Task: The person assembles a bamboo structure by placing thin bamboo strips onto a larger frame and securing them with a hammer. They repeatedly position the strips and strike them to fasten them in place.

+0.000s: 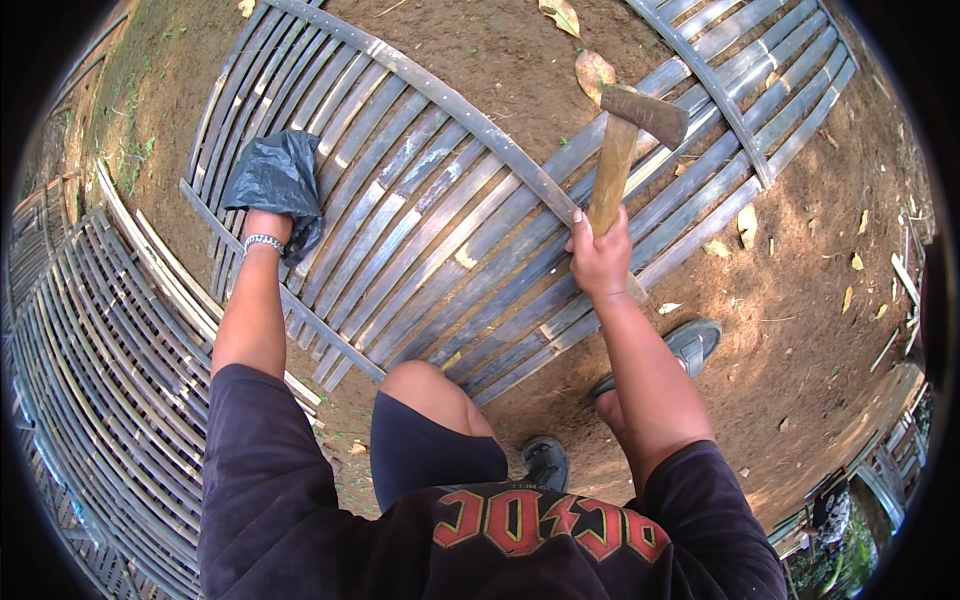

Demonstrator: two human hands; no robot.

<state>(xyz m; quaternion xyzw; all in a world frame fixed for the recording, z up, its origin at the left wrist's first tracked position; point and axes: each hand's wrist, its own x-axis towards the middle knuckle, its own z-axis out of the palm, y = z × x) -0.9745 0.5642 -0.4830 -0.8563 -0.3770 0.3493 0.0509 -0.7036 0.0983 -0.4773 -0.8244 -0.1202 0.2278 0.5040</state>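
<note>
My right hand (602, 255) is wrapped round the wooden handle of a small hatchet (648, 115), whose rusty metal head points away from me. Its fist is beside the end of a crossbar on a slatted bamboo panel (440, 215), which lies on the ground in front of me. A black plastic bag (268, 180) covers my left hand over the left part of this panel. Only the left wrist, with a metal bracelet (263, 242), shows below the bag, so the fingers are hidden.
A second slatted panel (770, 90) extends to the far right. More slatted bamboo (110, 370) lies at the left. Dry leaves (595, 75) are scattered on the brown dirt (800, 310). My bent knee (430, 400) is at the panel's near edge, and my shoes (695, 345) are on the ground.
</note>
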